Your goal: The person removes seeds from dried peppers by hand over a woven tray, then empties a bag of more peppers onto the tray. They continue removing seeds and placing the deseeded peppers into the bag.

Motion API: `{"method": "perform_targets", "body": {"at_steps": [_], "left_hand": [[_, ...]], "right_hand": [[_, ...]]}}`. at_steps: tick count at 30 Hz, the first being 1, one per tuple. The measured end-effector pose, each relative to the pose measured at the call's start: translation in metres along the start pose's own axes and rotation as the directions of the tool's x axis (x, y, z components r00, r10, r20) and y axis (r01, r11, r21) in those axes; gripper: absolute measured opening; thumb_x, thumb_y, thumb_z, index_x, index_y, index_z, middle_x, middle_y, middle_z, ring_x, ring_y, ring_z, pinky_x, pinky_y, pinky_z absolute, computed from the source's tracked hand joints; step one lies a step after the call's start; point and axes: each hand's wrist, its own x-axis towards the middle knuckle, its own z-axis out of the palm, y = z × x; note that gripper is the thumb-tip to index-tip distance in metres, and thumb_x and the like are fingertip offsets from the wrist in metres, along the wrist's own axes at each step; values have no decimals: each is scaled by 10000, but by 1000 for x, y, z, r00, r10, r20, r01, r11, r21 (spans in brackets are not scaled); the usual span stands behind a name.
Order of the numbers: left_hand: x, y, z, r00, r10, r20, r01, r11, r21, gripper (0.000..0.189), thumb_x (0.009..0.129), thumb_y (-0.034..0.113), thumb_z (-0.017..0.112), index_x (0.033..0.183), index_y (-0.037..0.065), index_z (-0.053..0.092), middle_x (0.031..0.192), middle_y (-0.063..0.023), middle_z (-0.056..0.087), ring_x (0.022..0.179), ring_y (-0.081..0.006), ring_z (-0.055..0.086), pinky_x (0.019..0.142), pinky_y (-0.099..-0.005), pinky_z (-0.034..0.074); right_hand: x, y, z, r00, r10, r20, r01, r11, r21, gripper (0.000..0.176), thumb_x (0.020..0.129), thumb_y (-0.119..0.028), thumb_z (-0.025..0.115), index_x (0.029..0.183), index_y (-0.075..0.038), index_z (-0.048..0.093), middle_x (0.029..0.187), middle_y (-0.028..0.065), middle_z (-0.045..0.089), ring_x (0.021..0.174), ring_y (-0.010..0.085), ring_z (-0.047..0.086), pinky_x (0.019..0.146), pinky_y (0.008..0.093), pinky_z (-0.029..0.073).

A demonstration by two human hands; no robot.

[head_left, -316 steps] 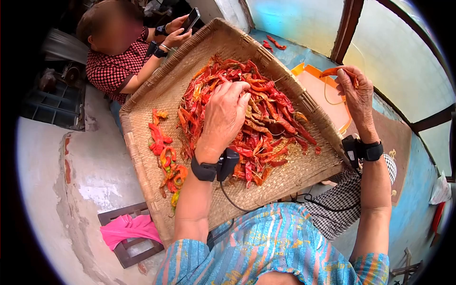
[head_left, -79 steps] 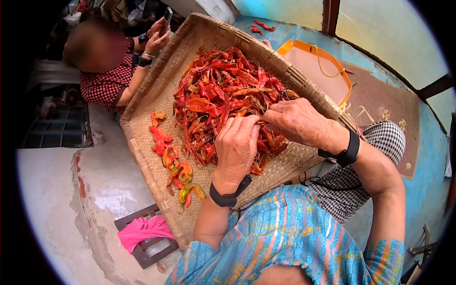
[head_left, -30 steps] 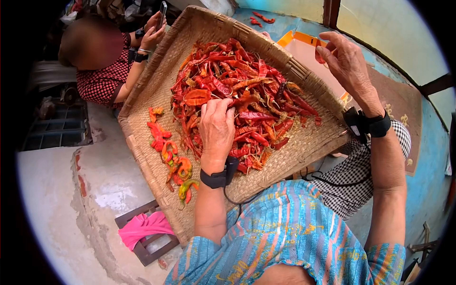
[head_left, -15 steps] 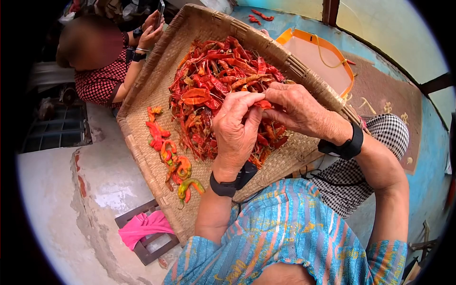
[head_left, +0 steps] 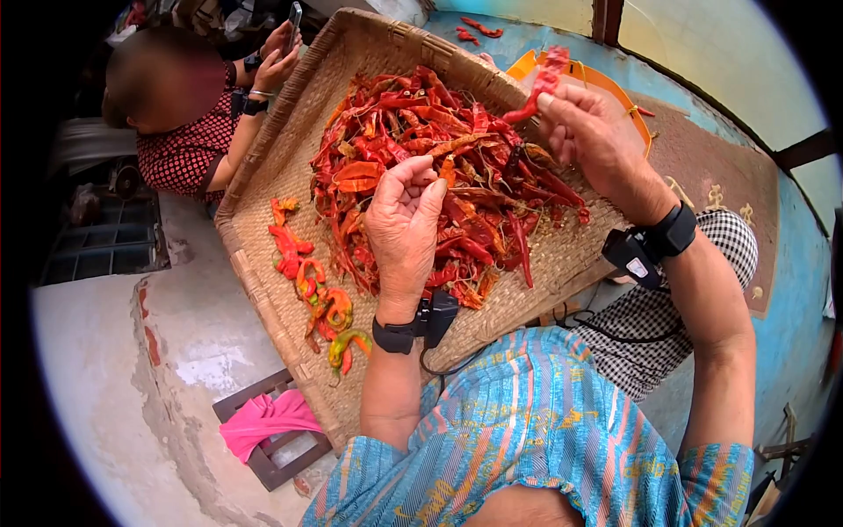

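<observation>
My right hand (head_left: pixel 593 140) is raised over the basket's far right edge, its fingers closed on a wrinkled red chili pepper (head_left: pixel 550 77) that points up and away. Over the heap of dried red chilies (head_left: pixel 395 132), my left hand (head_left: pixel 404 220) is closed, thumb and fingertips drawn together; whatever they may pinch is too small to make out. The heap lies in a woven basket (head_left: pixel 566 259). Along its left side sits a separate row of chilies (head_left: pixel 338 307), partly orange, yellow and green.
Beyond the basket's right rim is an orange-rimmed container (head_left: pixel 524 64). A few red chilies (head_left: pixel 483 30) lie on the blue surface behind. At left, another person (head_left: pixel 189 158) holds a phone (head_left: pixel 295 15). Below the basket, a pink cloth (head_left: pixel 268 426) lies over a dark stool (head_left: pixel 274 474).
My hands were together over the heap with a red chili between them. They have parted: the right moved up and right with a chili, the left slightly left and down.
</observation>
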Motion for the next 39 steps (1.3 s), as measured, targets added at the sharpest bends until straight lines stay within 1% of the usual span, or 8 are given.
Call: {"method": "perform_targets", "body": {"at_steps": [3, 9, 11, 17, 19, 24, 33, 39], "left_hand": [[-2, 0, -3, 1000, -21, -5, 21, 1000, -8, 235, 902, 13, 660, 1134, 16, 620, 977, -18, 623, 887, -79, 602, 804, -215, 520], [-5, 5, 5, 998, -43, 36, 45, 996, -70, 223, 908, 17, 654, 1129, 16, 625, 991, -20, 630, 885, -73, 597, 802, -211, 512], [-4, 5, 9, 999, -28, 41, 30, 997, -68, 222, 911, 18, 651, 1131, 14, 624, 991, -19, 631, 879, -73, 597, 798, -210, 512], [-14, 11, 24, 988, 14, -155, -24, 998, -62, 235, 906, 11, 640, 1140, 26, 622, 964, -15, 631, 865, -84, 590, 747, -230, 511], [-22, 12, 21, 960, 22, 278, -157, 868, 471, 281, 851, -16, 655, 1122, 51, 620, 927, -66, 627, 838, -163, 620, 695, -301, 525], [-45, -12, 49, 745, 116, 657, -494, 757, 427, 237, 807, 30, 679, 1035, 46, 614, 831, -141, 572, 779, -340, 600, 657, -413, 503], [-36, 4, 46, 939, 64, 337, -198, 902, 382, 121, 846, -8, 660, 957, 16, 619, 790, -77, 629, 678, -157, 636, 631, -277, 504], [-33, 4, 39, 973, -80, 216, 26, 969, 245, 169, 888, -6, 655, 1020, 33, 557, 878, -24, 655, 779, -75, 630, 700, -223, 529]], "right_hand": [[-1, -6, -2, 955, 161, -250, -54, 921, 385, 270, 951, -337, 614, 912, -70, 607, 754, -47, 515, 627, 33, 446, 512, 191, 390], [-17, 5, 29, 881, -301, 364, 451, 764, -461, 331, 903, -296, 674, 932, 33, 667, 768, 139, 647, 687, 224, 627, 614, 355, 502], [-25, 4, 35, 891, -120, 439, 336, 824, -457, 268, 883, -225, 682, 916, 41, 661, 768, 187, 631, 693, 284, 630, 634, 408, 494], [-12, -18, 10, 964, -227, 136, 264, 854, -449, 207, 893, -169, 654, 915, 37, 659, 717, 171, 617, 656, 255, 606, 620, 373, 477], [-1, -25, -15, 922, -385, 35, 309, 680, -665, 235, 889, -179, 650, 984, 36, 670, 776, 167, 645, 690, 239, 632, 635, 356, 485], [1, -23, -44, 794, -608, -14, 163, 234, -958, 243, 885, -182, 637, 1029, 14, 642, 779, 192, 652, 724, 335, 645, 680, 419, 498], [-20, -23, -1, 908, 120, 402, 228, 663, -713, 284, 892, -271, 657, 856, 11, 679, 732, 194, 640, 711, 352, 641, 641, 428, 495], [-21, -7, 12, 885, -61, 462, 318, 804, -502, 297, 866, -249, 701, 906, 44, 674, 720, 177, 638, 674, 296, 631, 619, 412, 487]]}}
